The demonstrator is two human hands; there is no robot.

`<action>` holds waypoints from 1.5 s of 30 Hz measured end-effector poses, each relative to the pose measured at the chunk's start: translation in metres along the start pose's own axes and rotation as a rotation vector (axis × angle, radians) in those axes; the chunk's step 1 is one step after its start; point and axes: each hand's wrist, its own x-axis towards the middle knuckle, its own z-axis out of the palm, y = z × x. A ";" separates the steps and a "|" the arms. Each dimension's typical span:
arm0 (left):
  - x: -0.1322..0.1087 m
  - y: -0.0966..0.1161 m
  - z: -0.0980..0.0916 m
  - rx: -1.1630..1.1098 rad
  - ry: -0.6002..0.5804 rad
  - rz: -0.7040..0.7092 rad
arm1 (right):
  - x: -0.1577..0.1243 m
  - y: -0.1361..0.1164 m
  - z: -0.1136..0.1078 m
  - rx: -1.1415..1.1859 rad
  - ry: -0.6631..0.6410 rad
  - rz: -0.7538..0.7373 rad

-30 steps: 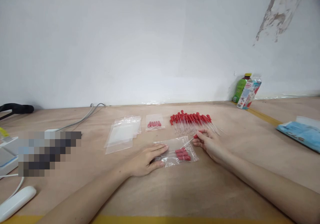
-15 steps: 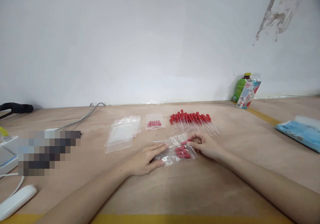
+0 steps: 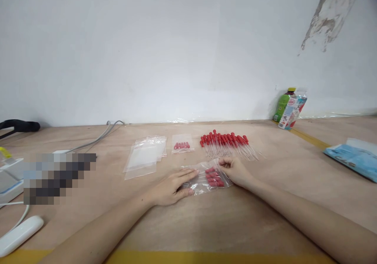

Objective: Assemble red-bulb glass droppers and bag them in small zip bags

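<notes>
A clear plastic zip bag point(image 3: 198, 188) lies flat on the table between my hands. Inside it are several droppers with red rubber bulbs point(image 3: 214, 177), their bulbs side by side toward the bag's right end. My left hand point(image 3: 176, 185) rests on the bag's left part with fingers and thumb spread. At the bag's upper right edge, my right hand point(image 3: 234, 170) has its fingers curled and pressed together; whatever they grip is mostly hidden. Behind the bag lies a row of loose red-bulbed droppers point(image 3: 225, 139) with thin clear stems.
A stack of clear bags point(image 3: 141, 162) lies at back left, beside a small bag of red bulbs point(image 3: 182, 145). Bottles point(image 3: 290, 109) stand by the wall; a blue packet point(image 3: 353, 158) is at right. Cables point(image 3: 97, 138) and a white device point(image 3: 22, 235) are at left.
The topmost dropper's bulb has moved left and down, into line with the others in the bag. My right hand has shifted slightly left and off that bulb; my left hand stays put.
</notes>
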 end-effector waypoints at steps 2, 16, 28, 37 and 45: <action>0.000 0.000 0.000 -0.001 0.000 -0.004 | -0.002 0.001 -0.003 0.040 -0.151 0.008; 0.000 0.000 -0.001 -0.013 -0.022 0.001 | 0.078 -0.033 -0.034 -0.884 0.418 -0.036; 0.000 -0.001 -0.003 -0.057 -0.033 0.069 | 0.139 -0.022 -0.032 -0.673 0.500 0.166; 0.000 0.001 -0.004 0.005 -0.046 0.043 | 0.075 -0.028 -0.060 -0.262 0.557 -0.085; -0.001 0.000 -0.003 -0.021 -0.044 0.033 | 0.012 0.012 -0.048 0.415 0.519 0.042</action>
